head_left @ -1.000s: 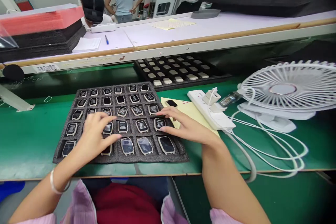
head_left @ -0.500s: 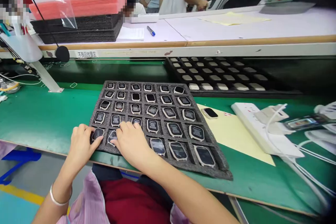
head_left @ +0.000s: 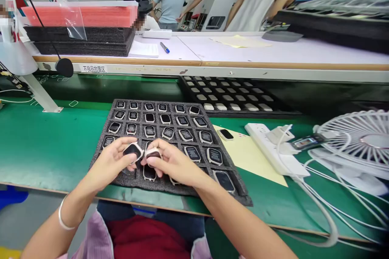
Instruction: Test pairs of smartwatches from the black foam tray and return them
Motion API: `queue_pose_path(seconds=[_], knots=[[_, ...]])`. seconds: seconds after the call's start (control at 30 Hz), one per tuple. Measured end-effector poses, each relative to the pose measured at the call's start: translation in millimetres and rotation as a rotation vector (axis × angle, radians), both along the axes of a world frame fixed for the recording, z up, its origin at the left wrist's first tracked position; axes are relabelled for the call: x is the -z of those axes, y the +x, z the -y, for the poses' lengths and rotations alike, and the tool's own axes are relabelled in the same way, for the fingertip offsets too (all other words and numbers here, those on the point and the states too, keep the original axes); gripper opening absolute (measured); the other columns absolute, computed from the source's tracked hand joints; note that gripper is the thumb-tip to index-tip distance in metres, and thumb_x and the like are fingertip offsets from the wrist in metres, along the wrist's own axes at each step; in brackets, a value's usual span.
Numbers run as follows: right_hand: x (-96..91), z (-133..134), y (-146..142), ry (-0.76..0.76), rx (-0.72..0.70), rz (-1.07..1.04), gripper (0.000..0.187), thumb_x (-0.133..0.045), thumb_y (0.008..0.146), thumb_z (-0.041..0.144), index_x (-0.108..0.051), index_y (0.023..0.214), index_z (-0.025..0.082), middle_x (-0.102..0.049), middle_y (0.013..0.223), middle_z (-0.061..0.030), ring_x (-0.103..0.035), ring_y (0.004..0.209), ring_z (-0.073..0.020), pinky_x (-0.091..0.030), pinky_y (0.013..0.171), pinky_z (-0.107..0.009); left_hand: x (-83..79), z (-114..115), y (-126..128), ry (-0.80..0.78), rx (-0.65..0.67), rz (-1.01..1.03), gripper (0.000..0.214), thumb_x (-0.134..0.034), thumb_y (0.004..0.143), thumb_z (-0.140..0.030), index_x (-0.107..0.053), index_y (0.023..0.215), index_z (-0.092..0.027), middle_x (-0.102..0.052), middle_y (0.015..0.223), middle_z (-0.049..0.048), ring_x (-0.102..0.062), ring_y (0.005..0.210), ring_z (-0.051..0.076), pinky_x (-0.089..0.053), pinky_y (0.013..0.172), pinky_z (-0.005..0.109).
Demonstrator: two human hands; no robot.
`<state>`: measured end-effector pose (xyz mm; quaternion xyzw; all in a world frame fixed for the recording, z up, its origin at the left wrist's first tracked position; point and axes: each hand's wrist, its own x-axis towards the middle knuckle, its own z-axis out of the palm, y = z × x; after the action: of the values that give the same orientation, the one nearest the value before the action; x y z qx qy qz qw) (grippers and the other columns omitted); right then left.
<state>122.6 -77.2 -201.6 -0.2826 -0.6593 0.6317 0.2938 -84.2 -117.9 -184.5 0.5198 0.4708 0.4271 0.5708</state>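
Above the near left part of a dark grey foam tray (head_left: 243, 194), my left hand (head_left: 114, 158) is closed on a smartwatch case (head_left: 133, 150) with a dark screen facing up. Close beside it, my right hand (head_left: 173, 162) pinches a second smartwatch (head_left: 152, 153), tilted, its near edge partly behind my thumb. The two watches almost meet; I cannot tell whether they touch. Strapless watches sit one to a pocket in the tray, many with lines of text on their screens, such as a watch (head_left: 214, 156) at the right. My hands hide several near pockets.
Right of the tray, another watch (head_left: 225, 134) lies on yellow paper (head_left: 258, 168), beside a white power strip (head_left: 270, 149) with cables and a fan (head_left: 364, 141). A black tray (head_left: 282, 113) of pale pieces stands under the shelf (head_left: 243, 54). Other people are beyond the shelf.
Both hands have lifted from the near row of the tray, each with a watch, and have come together. The view has swung right, bringing the fan into sight.
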Motion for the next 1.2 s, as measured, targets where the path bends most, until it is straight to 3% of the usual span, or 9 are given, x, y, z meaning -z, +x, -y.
queue_pose_path(seconds=[0.1,0.2,0.3,0.43,0.63,0.83,0.97,1.2], knots=[[0.1,-13.3,17.1,-0.266,0.034,-0.164,0.038,-0.069,0.088,0.046,-0.056,0.107,0.017,-0.066,0.083,-0.0027,-0.053,0.053,-0.0097,-0.039,0.05,-0.022,-3.5,-23.6,25.0,-0.115,0.082,0.119,0.058,-0.075,0.076,-0.043,-0.05,0.119,-0.013,-0.064,0.086,0.0062,-0.063,0.065,0.015,-0.054,0.064,0.029],[-4.1,-24.3,31.2,-0.403,0.03,-0.255,0.049,-0.075,0.085,0.043,-0.056,0.121,0.016,-0.067,0.085,-0.0039,-0.065,0.075,-0.0156,-0.051,0.069,-0.027,-4.8,-44.9,45.2,-0.072,0.101,0.082,0.051,-0.076,0.071,-0.033,-0.053,0.112,-0.013,-0.063,0.089,0.0059,-0.064,0.068,0.015,-0.055,0.064,0.029],[-9.1,-32.5,42.4,-0.392,0.015,-0.259,0.052,-0.078,0.084,0.039,-0.055,0.125,0.018,-0.068,0.096,-0.0056,-0.068,0.088,-0.019,-0.053,0.083,-0.034,-5.6,-58.7,57.6,0.154,0.073,-0.116,0.038,-0.069,0.072,-0.023,-0.055,0.107,-0.015,-0.064,0.096,0.0062,-0.063,0.082,0.018,-0.052,0.07,0.029],[-4.1,-37.8,48.7,-0.373,0.047,-0.27,0.053,-0.082,0.08,0.037,-0.055,0.123,0.02,-0.066,0.094,-0.0036,-0.069,0.077,-0.0176,-0.056,0.073,-0.031,-1.8,-64.3,64.4,0.371,-0.039,-0.385,0.031,-0.061,0.073,-0.017,-0.054,0.103,-0.019,-0.064,0.099,0.0029,-0.06,0.088,0.019,-0.045,0.073,0.028],[11.3,-33.4,50.5,-0.397,0.059,-0.323,0.052,-0.082,0.081,0.037,-0.055,0.122,0.019,-0.063,0.095,-0.0036,-0.067,0.071,-0.0147,-0.052,0.064,-0.026,12.4,-57.3,67.9,0.351,-0.033,-0.513,0.024,-0.054,0.078,-0.022,-0.05,0.101,-0.019,-0.058,0.086,0.0004,-0.054,0.07,0.016,-0.04,0.062,0.027],[10.4,-32.0,56.2,-0.452,0.063,-0.318,0.054,-0.081,0.082,0.037,-0.055,0.126,0.02,-0.063,0.094,-0.0039,-0.064,0.07,-0.0142,-0.051,0.066,-0.028,17.9,-53.5,68.9,0.255,-0.067,-0.366,0.038,-0.059,0.08,-0.029,-0.048,0.116,-0.02,-0.058,0.094,0.0028,-0.053,0.07,0.015,-0.04,0.056,0.024],[12.4,-33.0,57.7,-0.497,0.059,-0.347,0.054,-0.082,0.08,0.033,-0.057,0.126,0.021,-0.062,0.091,-0.003,-0.062,0.07,-0.0138,-0.05,0.067,-0.027,18.4,-55.0,70.1,0.241,-0.109,-0.313,0.039,-0.061,0.078,-0.03,-0.052,0.114,-0.019,-0.06,0.1,0.0047,-0.055,0.075,0.015,-0.041,0.057,0.023],[10.3,-33.4,59.2,-0.527,0.047,-0.409,0.048,-0.084,0.078,0.032,-0.063,0.12,0.023,-0.061,0.091,-0.002,-0.061,0.067,-0.0124,-0.049,0.063,-0.024,18.6,-52.1,71.2,0.296,-0.099,-0.337,0.028,-0.056,0.08,-0.027,-0.051,0.107,-0.019,-0.057,0.091,0.0019,-0.054,0.079,0.015,-0.044,0.069,0.025]])
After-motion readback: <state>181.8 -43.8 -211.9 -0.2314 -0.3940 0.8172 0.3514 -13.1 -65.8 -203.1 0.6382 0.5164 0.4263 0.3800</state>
